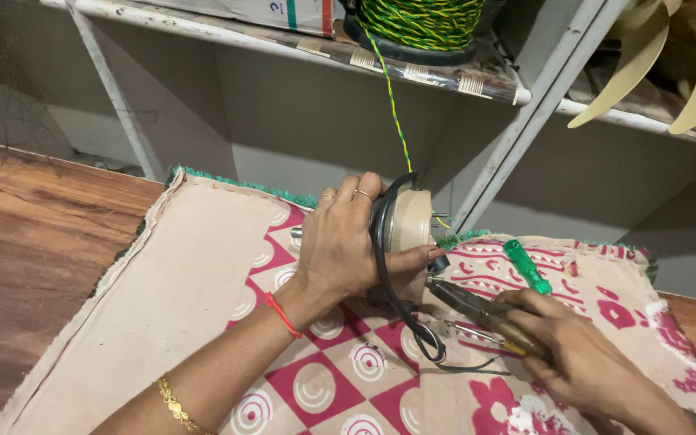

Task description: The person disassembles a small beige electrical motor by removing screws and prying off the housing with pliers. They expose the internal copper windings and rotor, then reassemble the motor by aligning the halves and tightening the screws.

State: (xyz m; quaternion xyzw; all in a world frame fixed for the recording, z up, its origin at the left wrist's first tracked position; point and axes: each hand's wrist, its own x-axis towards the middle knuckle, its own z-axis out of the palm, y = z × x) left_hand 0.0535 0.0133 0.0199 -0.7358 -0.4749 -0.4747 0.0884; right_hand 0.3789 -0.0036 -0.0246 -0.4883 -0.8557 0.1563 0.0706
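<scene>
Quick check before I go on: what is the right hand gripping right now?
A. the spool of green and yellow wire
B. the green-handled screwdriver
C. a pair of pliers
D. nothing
C: the right hand is closed round the handles of the pliers, nose aimed at the round motor that the left hand steadies; the green screwdriver lies loose on the cloth.

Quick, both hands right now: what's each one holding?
Left hand: closed around the round beige motor, holding it on edge.
Right hand: closed on the pliers, tips at the motor.

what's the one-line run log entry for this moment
left hand: grip on fan motor | right hand: pliers at motor | green screwdriver on mat
</scene>
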